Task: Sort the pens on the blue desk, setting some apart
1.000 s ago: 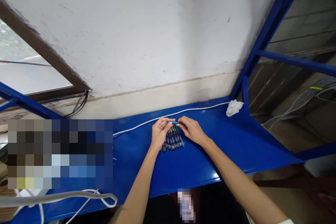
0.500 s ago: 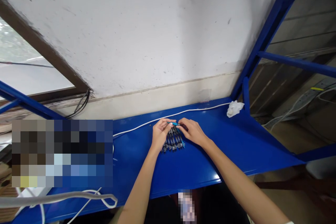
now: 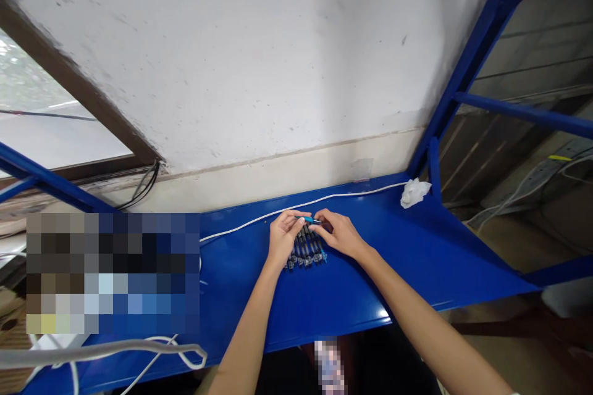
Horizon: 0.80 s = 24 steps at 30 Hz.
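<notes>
My left hand [image 3: 282,236] pinches a slim pen [image 3: 307,220] with a blue middle and darker ends, held level above the shelf. My right hand [image 3: 340,233] has its fingertips closed around the pen's right end, so that tip is partly hidden. Below the two hands lies a row of pens [image 3: 304,249], several dark ones side by side, their lower ends towards me. One piece at the right of the row is light blue [image 3: 323,257]. The left edge of the row is partly covered by my left wrist.
The pens lie on a blue metal shelf [image 3: 324,296]. A white cable [image 3: 259,218] runs along its back, ending near a crumpled white tissue [image 3: 414,192]. A pixelated area covers the left side, with a thick grey cable [image 3: 115,350] in front. Blue posts [image 3: 456,92] rise at the right.
The fingers of my right hand have shifted slightly at the pen's right end, and more of its dark tip shows. My left hand stays almost still.
</notes>
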Each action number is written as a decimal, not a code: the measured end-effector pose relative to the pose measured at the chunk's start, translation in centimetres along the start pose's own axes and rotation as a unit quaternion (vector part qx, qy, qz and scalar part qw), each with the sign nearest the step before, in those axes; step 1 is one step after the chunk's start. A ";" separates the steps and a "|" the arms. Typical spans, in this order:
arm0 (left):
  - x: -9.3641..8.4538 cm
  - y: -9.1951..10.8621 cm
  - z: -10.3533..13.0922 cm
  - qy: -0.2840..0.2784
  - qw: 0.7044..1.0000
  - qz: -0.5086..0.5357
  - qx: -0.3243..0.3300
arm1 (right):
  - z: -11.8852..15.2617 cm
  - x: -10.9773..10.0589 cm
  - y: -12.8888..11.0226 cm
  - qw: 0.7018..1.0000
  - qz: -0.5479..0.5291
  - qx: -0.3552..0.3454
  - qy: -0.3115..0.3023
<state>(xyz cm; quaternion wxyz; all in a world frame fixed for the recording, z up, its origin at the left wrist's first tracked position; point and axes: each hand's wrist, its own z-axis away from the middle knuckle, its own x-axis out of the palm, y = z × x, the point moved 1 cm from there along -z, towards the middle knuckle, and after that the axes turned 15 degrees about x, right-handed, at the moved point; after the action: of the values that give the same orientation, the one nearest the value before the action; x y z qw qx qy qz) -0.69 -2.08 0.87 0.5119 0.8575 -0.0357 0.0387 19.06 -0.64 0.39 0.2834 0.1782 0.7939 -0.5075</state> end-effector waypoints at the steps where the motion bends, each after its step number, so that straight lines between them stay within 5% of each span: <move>1: 0.0 0.0 0.0 0.000 1.000 -0.001 0.000 | 0.0 0.0 -0.1 1.000 -0.007 0.003 -0.001; 14: -0.3 0.3 0.0 -0.019 1.000 -0.012 0.004 | -0.4 0.0 0.1 0.970 -0.187 0.090 -0.123; 19: -0.5 0.6 0.0 -0.024 1.000 0.005 -0.002 | -0.7 0.0 0.2 0.900 -0.348 0.172 -0.196; 24: -0.4 0.8 -0.1 0.012 1.000 0.027 -0.004 | -1.3 -1.1 0.5 0.805 -0.526 0.244 -0.127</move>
<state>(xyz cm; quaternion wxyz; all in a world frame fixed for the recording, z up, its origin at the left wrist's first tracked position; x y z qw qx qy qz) -1.15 -2.37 1.61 0.5145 0.8536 -0.0523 0.0628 19.85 0.73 1.09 0.0189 -0.2693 0.5732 -0.7737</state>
